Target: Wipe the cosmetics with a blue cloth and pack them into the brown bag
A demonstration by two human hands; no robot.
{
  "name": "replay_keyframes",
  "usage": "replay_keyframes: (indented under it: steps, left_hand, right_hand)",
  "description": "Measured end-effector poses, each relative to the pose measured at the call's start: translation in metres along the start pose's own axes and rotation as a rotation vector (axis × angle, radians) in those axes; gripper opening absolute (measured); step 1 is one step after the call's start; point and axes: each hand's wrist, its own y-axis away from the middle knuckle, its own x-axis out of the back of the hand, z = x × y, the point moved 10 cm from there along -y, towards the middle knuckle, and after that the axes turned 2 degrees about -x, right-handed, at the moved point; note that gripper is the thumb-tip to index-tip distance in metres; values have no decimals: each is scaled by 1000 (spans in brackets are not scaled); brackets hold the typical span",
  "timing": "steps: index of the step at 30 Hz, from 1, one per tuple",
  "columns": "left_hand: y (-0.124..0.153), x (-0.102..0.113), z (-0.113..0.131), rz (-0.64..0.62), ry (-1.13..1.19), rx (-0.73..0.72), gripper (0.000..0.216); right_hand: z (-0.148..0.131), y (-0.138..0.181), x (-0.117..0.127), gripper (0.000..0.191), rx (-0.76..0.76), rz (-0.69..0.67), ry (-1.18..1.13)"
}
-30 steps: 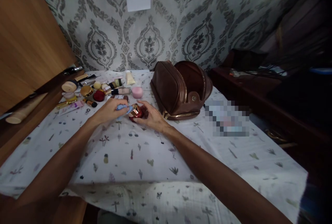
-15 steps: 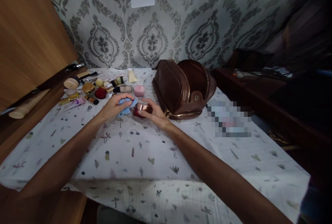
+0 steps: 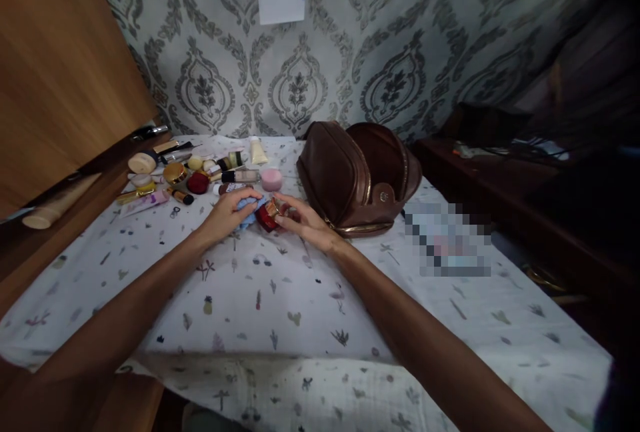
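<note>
Red jar (image 3: 265, 218) leans in right hand (image 3: 311, 223) — left hand (image 3: 226, 215) holds blue cloth (image 3: 248, 219).

No wording can be read. White lettering on the brown tube (image 3: 236, 187) is too small and blurred to make out, and the round emblem (image 3: 384, 197) on the brown bag (image 3: 330, 175) is likewise indistinct.
</note>
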Motion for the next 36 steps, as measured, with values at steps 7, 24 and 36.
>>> replay_keyframes:
  steps: [7,24,36]
  left_hand:
    - [1,-2,12,21,-71,-150,29]
    - [6,-11,26,-16,-97,-270,37]
    - [5,-12,15,-19,-133,-244,46]
  right_hand:
    - [-9,4,-5,55,46,36,49]
    - [1,10,1,61,-92,117,-166]
    - [8,10,0,68,-145,90,-290]
